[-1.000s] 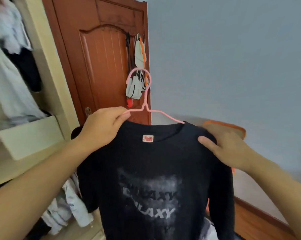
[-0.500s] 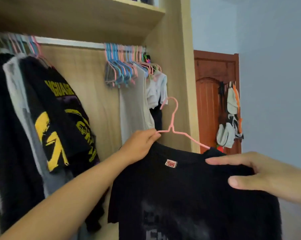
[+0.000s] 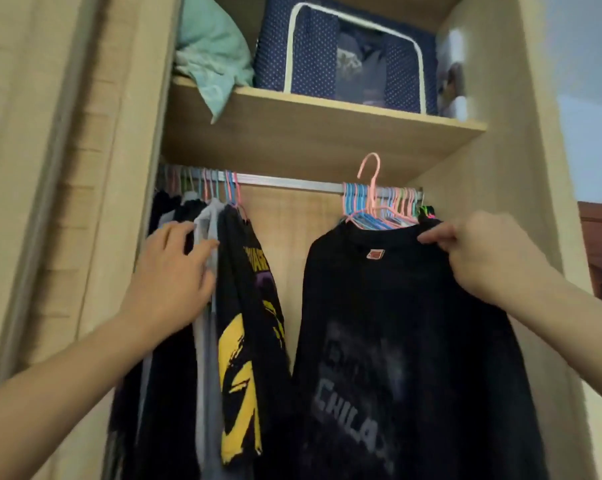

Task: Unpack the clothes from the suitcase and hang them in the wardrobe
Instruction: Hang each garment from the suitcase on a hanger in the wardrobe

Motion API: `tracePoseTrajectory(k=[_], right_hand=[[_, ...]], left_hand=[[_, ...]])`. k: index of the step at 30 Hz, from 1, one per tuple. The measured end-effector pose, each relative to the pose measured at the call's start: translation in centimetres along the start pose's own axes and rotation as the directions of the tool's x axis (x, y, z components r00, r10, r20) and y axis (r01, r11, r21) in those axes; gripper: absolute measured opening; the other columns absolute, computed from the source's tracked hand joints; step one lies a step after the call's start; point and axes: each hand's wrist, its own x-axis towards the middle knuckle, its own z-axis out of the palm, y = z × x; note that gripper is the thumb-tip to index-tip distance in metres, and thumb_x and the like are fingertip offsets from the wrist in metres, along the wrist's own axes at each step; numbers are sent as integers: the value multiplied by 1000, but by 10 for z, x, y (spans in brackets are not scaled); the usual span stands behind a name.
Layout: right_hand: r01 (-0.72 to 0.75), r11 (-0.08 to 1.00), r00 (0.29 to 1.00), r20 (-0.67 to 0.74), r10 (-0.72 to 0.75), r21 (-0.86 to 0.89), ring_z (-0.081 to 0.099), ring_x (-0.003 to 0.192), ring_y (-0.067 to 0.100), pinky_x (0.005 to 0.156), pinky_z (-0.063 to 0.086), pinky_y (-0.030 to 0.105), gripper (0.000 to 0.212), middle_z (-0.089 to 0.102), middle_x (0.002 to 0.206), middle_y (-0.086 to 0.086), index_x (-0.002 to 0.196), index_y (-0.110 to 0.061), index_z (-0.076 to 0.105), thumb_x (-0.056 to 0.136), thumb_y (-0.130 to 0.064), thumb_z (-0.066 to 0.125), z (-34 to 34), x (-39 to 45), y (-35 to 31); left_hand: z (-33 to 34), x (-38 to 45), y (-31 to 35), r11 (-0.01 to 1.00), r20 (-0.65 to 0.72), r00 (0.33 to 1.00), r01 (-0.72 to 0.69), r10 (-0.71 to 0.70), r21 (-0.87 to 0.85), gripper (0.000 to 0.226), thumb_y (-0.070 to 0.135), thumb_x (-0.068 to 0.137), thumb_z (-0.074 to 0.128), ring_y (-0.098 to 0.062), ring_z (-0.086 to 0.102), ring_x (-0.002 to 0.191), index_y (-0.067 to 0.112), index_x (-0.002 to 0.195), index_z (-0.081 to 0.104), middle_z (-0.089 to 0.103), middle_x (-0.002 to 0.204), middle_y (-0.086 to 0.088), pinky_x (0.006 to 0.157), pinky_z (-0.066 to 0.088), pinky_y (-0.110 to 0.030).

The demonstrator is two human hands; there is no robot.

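Note:
A black T-shirt [image 3: 389,306] with a grey print hangs on a pink hanger [image 3: 371,181] whose hook rises in front of the wardrobe rail [image 3: 292,183], not over it. My right hand [image 3: 479,258] pinches the shirt's right shoulder at the collar and holds it up. My left hand [image 3: 175,271] presses with spread fingers against the hung clothes [image 3: 202,237] at the left, beside a black shirt with a yellow print [image 3: 247,306]. The suitcase is out of view.
A bunch of empty blue and pink hangers [image 3: 386,206] crowds the rail's right end. A gap of bare rail lies between the two groups. Above, a shelf [image 3: 310,126] holds a navy dotted storage box [image 3: 341,53] and teal fabric [image 3: 213,53].
The view swung up to the wardrobe. My left hand let go of the hanger and went to the hung clothes at the left. My right hand now pinches the shirt's shoulder, lifted near the rail.

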Motion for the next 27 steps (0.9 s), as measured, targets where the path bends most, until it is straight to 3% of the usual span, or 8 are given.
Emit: tracePoseTrajectory(k=[5, 8, 12, 17, 23, 27], right_hand=[[55, 998, 998, -30, -55, -12, 60, 110, 40, 94, 51, 42, 40, 66, 122, 17, 119, -23, 73, 92, -3, 51, 47, 97, -69], [46, 997, 999, -10, -46, -65, 64, 100, 41, 85, 55, 41, 38, 67, 111, 19, 114, -14, 73, 86, 1, 52, 91, 143, -100], [47, 989, 999, -10, -49, -139, 64, 97, 39, 71, 48, 37, 25, 67, 104, 19, 107, -6, 70, 87, -1, 55, 141, 186, -120], [29, 973, 983, 181, 13, -227, 61, 113, 36, 90, 53, 42, 28, 62, 121, 16, 119, -4, 62, 91, -8, 61, 197, 201, -132], [69, 992, 986, 161, -51, -107, 63, 107, 36, 83, 50, 37, 24, 66, 116, 18, 112, -4, 69, 92, -7, 55, 209, 200, -148], [62, 992, 981, 178, -81, 107, 62, 108, 34, 79, 49, 32, 27, 67, 116, 15, 115, -7, 70, 96, -20, 58, 210, 196, -181]], left_hand=[[7, 11, -59, 972, -50, 984, 176, -170, 152, 73, 43, 84, 47, -49, 20, 146, 21, 153, 43, 25, 159, -26, 116, 19, -65], [20, 11, -65, 961, -111, 973, 218, -201, 171, 78, 38, 80, 48, -42, 15, 152, 25, 156, 37, 21, 163, -20, 115, 16, -67], [32, 11, -72, 962, -201, 963, 213, -177, 171, 78, 24, 75, 46, -40, 18, 153, 22, 153, 43, 25, 164, -18, 113, 20, -65], [35, 11, -79, 961, -232, 957, 215, -172, 176, 72, 21, 77, 42, -39, 18, 153, 19, 149, 49, 25, 163, -19, 114, 19, -65], [37, 10, -74, 962, -253, 953, 211, -164, 174, 69, 20, 75, 43, -40, 19, 152, 16, 143, 55, 24, 164, -20, 114, 18, -65], [38, 10, -73, 964, -268, 953, 197, -145, 178, 68, 17, 76, 43, -42, 19, 152, 19, 143, 56, 23, 163, -20, 114, 17, -65]])
